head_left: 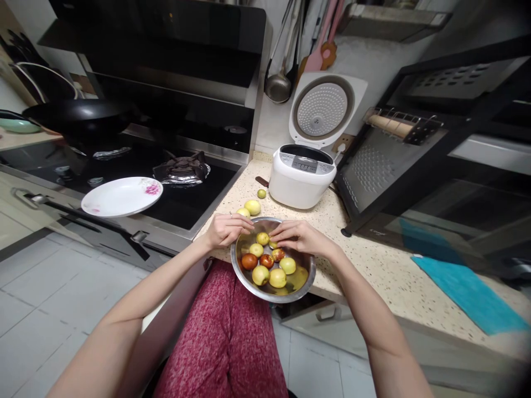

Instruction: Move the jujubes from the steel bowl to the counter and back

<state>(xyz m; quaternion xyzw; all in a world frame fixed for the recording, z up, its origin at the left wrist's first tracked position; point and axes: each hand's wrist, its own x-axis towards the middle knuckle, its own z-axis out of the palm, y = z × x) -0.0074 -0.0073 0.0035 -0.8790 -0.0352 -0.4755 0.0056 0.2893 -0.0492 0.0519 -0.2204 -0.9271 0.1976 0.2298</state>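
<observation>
A round metal bowl (305, 288) sits at the counter's front edge, jutting out over my lap. Inside it lie several jujubes (277, 278), mostly yellow-green, with a few reddish-brown ones (249, 261). My left hand (229, 229), a ring on one finger, has its fingers together on the bowl's upper left rim. My right hand (301, 237) reaches over the upper right rim, its fingertips closed around a jujube (272, 244) that they partly cover. Just behind the bowl, two yellow-green jujubes (253, 207) and a smaller green one (261, 194) rest on the counter.
Behind the bowl stands a white rice cooker (302, 179) with its lid up. To the left, a white floral plate (122, 197) rests on the gas stove's front, with a black wok (83, 116) farther back. A turquoise cloth (468, 293) lies right, below a black oven rack.
</observation>
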